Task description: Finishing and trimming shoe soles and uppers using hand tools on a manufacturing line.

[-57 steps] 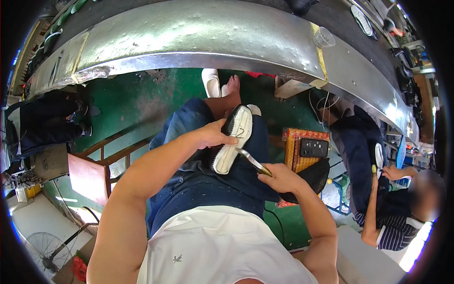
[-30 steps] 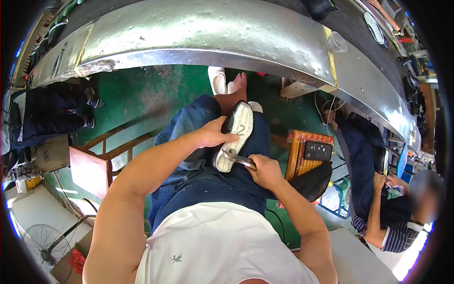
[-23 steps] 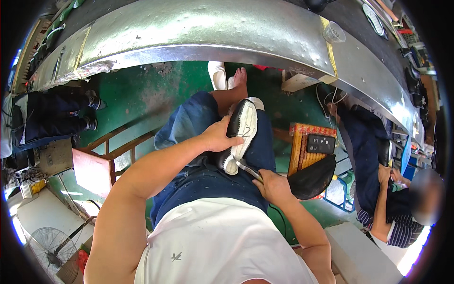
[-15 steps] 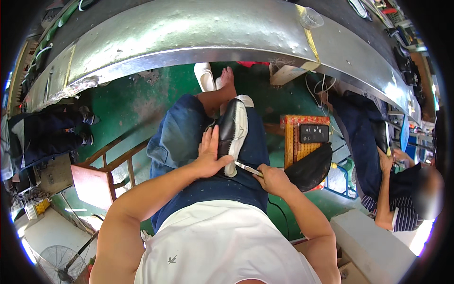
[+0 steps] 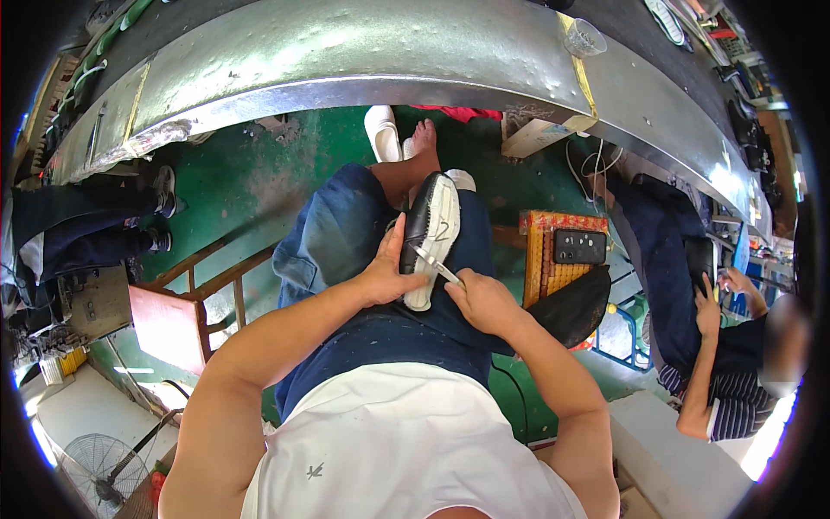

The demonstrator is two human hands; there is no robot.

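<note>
The shoe [image 5: 430, 235] is black on its upper with a white sole. The jeans [image 5: 346, 251] are dark blue, the shirt [image 5: 389, 450] white. The floor [image 5: 242, 186] is green, the worktop [image 5: 363, 52] dull silver-grey. A co-worker's shirt [image 5: 726, 406] is dark with white stripes.

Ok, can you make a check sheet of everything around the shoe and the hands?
Surface: shoe lies sole-up on the person's lap, jeans under it.
Job's things: white-soled black shoe; thin metal tool against its sole.
Clutter: small clear cup on the metal bench; woven seat pad.
Grip: left hand steadies the shoe; right hand holds the tool.
Cables: cords hang under the bench.
Surroundings: green floor, floor fan, another person's hand.
</note>
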